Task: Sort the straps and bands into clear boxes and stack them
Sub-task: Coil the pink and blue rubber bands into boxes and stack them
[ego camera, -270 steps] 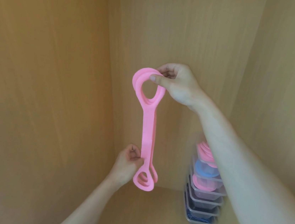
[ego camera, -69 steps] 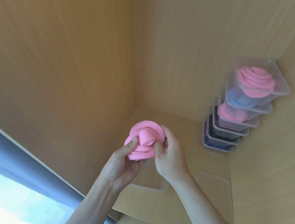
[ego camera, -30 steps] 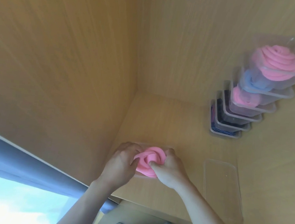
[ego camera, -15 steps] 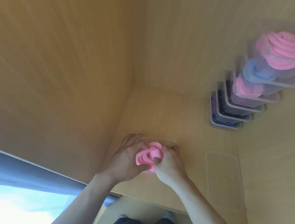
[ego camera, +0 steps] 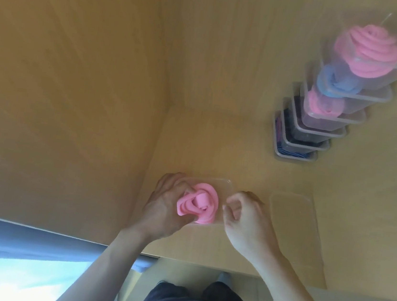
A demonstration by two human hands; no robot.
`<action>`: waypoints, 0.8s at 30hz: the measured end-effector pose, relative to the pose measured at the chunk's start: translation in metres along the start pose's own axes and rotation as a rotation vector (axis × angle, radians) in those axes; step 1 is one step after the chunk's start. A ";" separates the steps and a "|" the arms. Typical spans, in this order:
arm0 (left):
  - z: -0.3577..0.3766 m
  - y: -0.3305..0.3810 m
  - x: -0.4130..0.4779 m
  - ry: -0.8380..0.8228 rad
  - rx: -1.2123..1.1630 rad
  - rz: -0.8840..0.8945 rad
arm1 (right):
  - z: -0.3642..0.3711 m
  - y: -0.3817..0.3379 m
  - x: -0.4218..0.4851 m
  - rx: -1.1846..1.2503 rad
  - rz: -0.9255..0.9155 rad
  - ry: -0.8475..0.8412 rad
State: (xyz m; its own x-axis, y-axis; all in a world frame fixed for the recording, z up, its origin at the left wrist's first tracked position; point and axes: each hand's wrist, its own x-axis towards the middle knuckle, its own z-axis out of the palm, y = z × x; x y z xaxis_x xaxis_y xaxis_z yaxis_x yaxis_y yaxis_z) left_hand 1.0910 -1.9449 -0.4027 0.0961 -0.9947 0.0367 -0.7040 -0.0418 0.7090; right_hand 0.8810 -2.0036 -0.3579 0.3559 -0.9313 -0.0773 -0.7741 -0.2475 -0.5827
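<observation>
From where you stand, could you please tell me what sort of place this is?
Probably the inside of a wooden cupboard: wood-grain walls meet in a corner, and a stack of clear boxes holding rolled bands stands on the shelf.

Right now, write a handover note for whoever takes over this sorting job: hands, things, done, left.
Left hand: holds the rolled pink band down inside the open clear box.
Right hand: curled beside the box's right rim; whether it grips anything is unclear.
Lid: flat on the shelf, right of the box.
Done: band rolled and in its box; stack of filled boxes stands at the back right.
Left: likely lid on, then box onto the stack.
</observation>
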 end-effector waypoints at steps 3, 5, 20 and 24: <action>0.000 -0.003 -0.003 0.013 -0.007 0.021 | -0.015 0.037 -0.009 -0.068 0.139 0.069; 0.000 -0.006 -0.004 0.018 -0.009 0.027 | -0.020 0.061 -0.011 -0.169 0.279 0.062; 0.005 -0.011 -0.007 0.046 -0.041 0.015 | -0.001 0.084 -0.030 -0.655 0.343 0.025; 0.005 -0.007 -0.007 0.064 -0.091 -0.004 | -0.025 0.066 -0.026 -0.467 0.279 0.144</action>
State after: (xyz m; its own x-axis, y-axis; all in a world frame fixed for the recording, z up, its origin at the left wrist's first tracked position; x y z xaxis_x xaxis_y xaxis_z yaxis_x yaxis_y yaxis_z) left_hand 1.0919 -1.9379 -0.4116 0.1453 -0.9864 0.0767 -0.6372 -0.0340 0.7700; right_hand 0.8074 -2.0021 -0.3737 0.0542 -0.9974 -0.0467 -0.9899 -0.0475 -0.1338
